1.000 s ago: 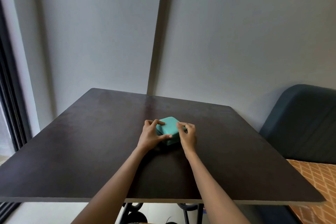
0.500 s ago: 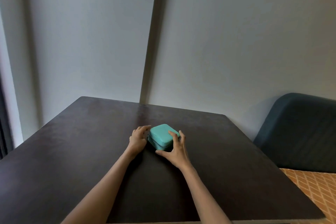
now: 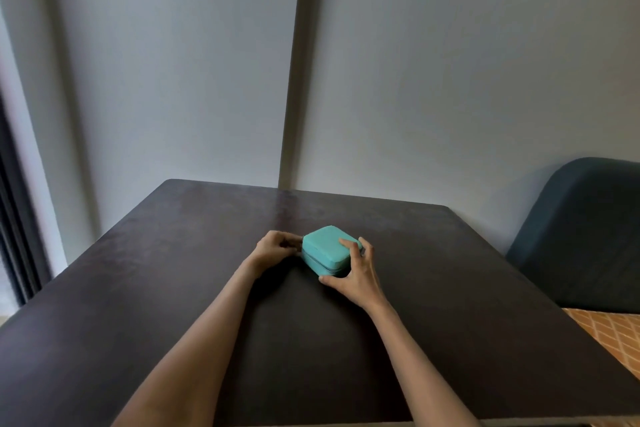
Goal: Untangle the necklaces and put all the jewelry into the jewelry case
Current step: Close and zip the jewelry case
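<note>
Right now I see the jewelry case (image 3: pixel 329 251), a small teal box with rounded corners, sitting closed on the dark table (image 3: pixel 173 288), a little beyond the middle of it and turned so one corner faces me. My right hand (image 3: pixel 356 274) grasps it from the near right side: the thumb lies along the lower front edge by the seam, one finger rests on the lid, and the others curl round the right corner. My left hand (image 3: pixel 275 248) is at the case's left corner with its fingers curled in tight against that corner. From this angle I can't quite make out what that grip has hold of; it looks like something small at the seam, possibly a zip pull, but the fingers cover it. Both forearms reach in bare from the bottom of the view. Behind the table stands a pale wall (image 3: pixel 450 80) with a vertical strip running down it, and a dark blue chair back (image 3: pixel 588 236) sits off to the right.
</note>
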Tool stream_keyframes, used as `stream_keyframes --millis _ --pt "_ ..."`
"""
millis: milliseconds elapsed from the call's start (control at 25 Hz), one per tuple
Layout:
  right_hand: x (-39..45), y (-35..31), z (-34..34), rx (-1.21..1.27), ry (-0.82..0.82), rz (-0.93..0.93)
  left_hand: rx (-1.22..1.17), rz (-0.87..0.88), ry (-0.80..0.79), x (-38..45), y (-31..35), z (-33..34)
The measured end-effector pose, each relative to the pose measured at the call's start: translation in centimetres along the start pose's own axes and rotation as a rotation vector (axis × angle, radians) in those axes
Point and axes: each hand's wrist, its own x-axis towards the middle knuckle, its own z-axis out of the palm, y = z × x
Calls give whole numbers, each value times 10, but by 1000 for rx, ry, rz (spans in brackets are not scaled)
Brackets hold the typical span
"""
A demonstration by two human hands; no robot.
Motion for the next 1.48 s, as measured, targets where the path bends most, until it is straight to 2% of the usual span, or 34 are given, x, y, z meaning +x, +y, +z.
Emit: stream_keyframes --millis 80,200,400,720,920,1080,1160,1280,1360,1480 --pt "0 0 0 5 3 -1 -228 -7 -86 -5 6 -3" --pt "-1 -2 -1 5 6 2 -210 44 -86 -6 10 -4" --pt "-2 -2 -1 2 13 0 26 34 223 -1 4 5" --pt "4 -3 2 -32 61 3 111 -42 377 -20 6 18" --pt "4 -5 6 -51 114 25 86 24 207 -48 16 31" --pt "-2 -12 5 -94 102 43 22 47 186 -61 26 49" --pt "-6 -16 7 -283 191 -41 49 31 222 -64 29 56" --pt "-9 -25 9 -588 317 -275 92 4 284 -63 31 58" --pt "-10 -31 7 -613 333 -377 119 10 275 -63 31 57" --pt "-13 -38 9 -617 286 -432 184 30 257 -62 31 56"
